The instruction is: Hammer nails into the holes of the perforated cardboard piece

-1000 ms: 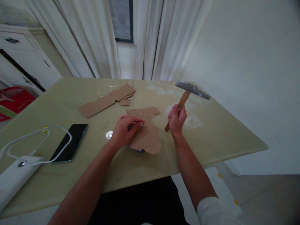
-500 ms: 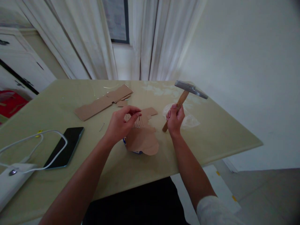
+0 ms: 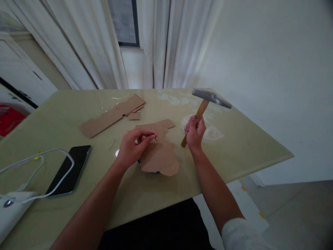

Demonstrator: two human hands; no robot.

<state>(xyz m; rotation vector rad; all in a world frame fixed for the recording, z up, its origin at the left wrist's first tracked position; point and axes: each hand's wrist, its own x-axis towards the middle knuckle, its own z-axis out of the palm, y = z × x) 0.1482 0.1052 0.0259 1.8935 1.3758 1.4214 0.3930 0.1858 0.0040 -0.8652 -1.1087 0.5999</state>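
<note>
My right hand [image 3: 195, 133] is wrapped round the wooden handle of a hammer [image 3: 202, 110], its metal head raised above the table. My left hand [image 3: 132, 146] is in a pinch over a piece of brown cardboard [image 3: 158, 158] with rows of small punched holes. Between its thumb and fingertips a thin dark nail [image 3: 156, 138] points down at the holed area; whether its tip touches the cardboard I cannot tell. Something blue shows under the cardboard's near left edge, mostly hidden. A second nail [image 3: 112, 144] lies on the table left of my left hand.
More cardboard strips [image 3: 111, 116] lie at the back left. A clear plastic bag [image 3: 212, 132] rests beyond my right hand. On the left are a black phone [image 3: 69, 170], a white cable [image 3: 58, 150] and a white power strip [image 3: 18, 211]. A small white disc [image 3: 117, 152] lies by my left wrist.
My left hand has come lower and nearer over the cardboard with the nail, uncovering more holes. The white disc now shows. My right hand holds the hammer much as before; the view has shifted slightly.
</note>
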